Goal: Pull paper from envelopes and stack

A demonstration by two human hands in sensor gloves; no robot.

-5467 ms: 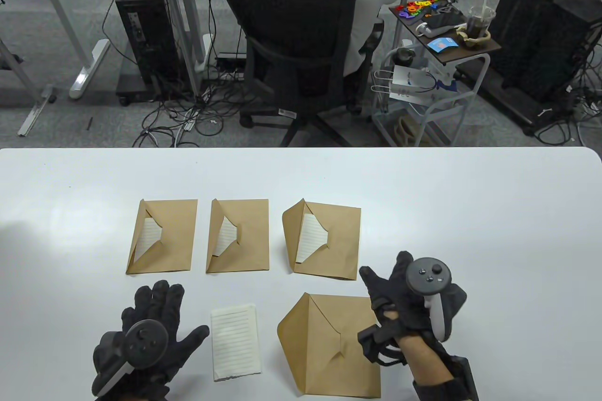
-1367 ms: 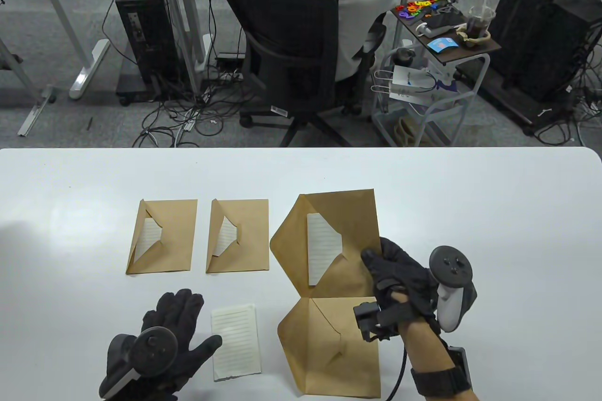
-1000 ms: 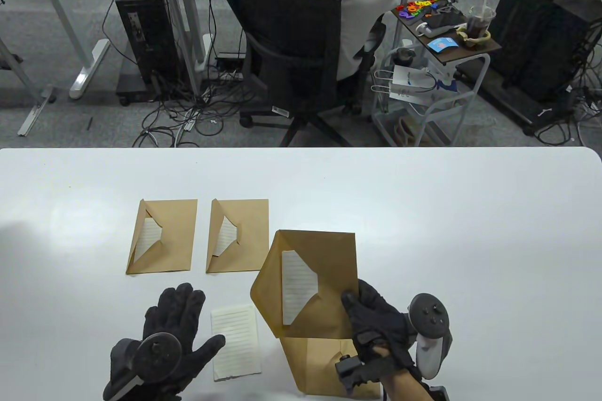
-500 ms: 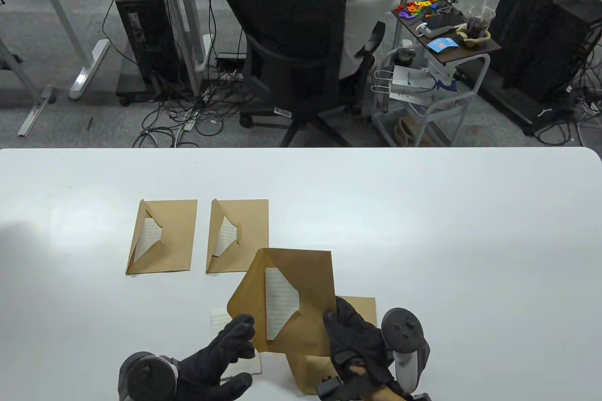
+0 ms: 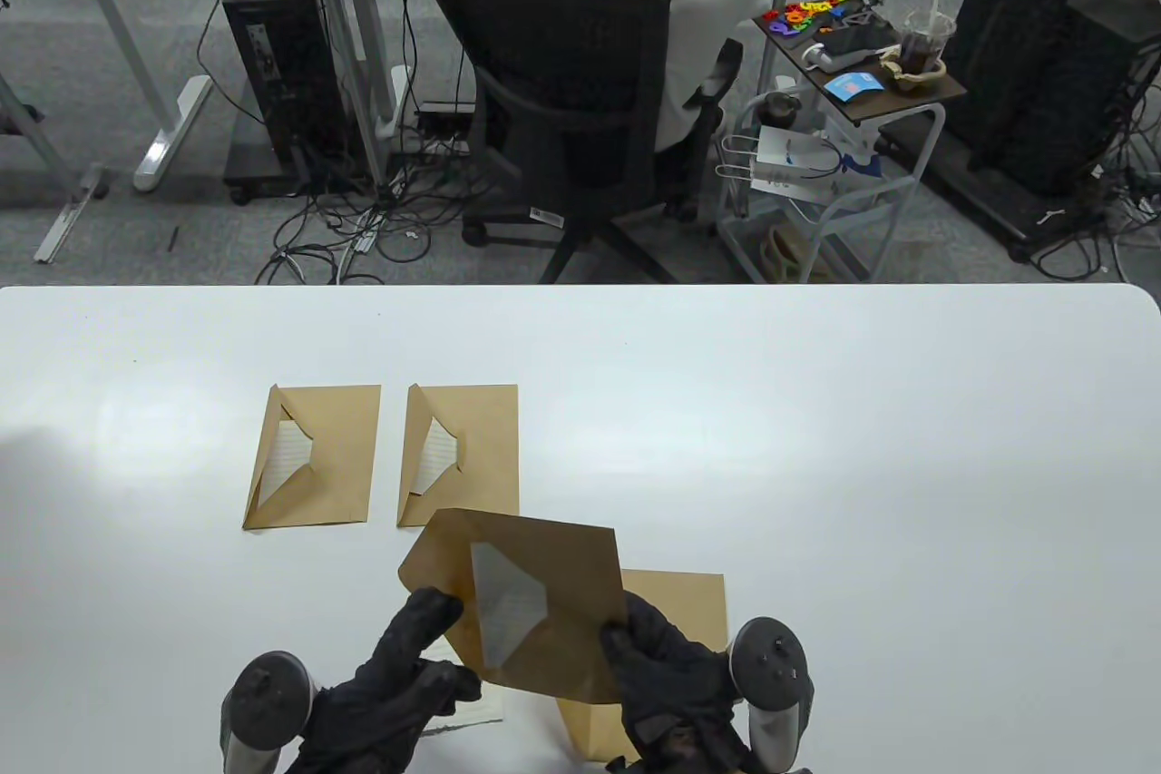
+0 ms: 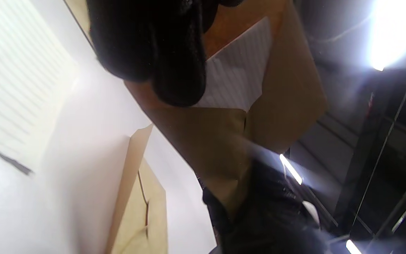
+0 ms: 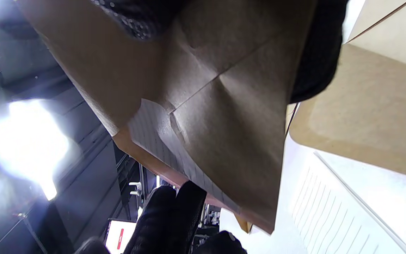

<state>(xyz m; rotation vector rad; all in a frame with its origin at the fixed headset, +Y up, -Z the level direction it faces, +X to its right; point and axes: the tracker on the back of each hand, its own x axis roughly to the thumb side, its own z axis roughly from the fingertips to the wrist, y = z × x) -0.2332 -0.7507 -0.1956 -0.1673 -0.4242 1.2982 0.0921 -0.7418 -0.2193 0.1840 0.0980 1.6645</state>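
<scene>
My right hand point(image 5: 639, 642) grips the near right corner of a brown envelope point(image 5: 562, 574) and holds it tilted above the table. A lined paper point(image 5: 503, 611) shows in its open mouth. My left hand point(image 5: 435, 647) reaches to the envelope's left edge, fingers point(image 5: 426, 615) and thumb apart, touching the flap. In the left wrist view my fingers point(image 6: 153, 53) hang over the envelope point(image 6: 287, 88) and its paper point(image 6: 238, 77). The right wrist view shows the envelope's underside point(image 7: 224, 123). A loose lined sheet point(image 5: 467, 710) lies on the table, mostly hidden under my left hand.
An empty envelope point(image 5: 680, 606) lies flat under the held one. Two more envelopes with paper inside point(image 5: 317, 456) point(image 5: 472, 447) lie in a row further back. The white table point(image 5: 862, 465) stretches to the right. A person in an office chair point(image 5: 571, 84) sits beyond its far edge.
My right hand has carried the right-hand envelope from the back row toward me and to the left, over the empty envelope. My left hand has left the table and reached the envelope's left edge.
</scene>
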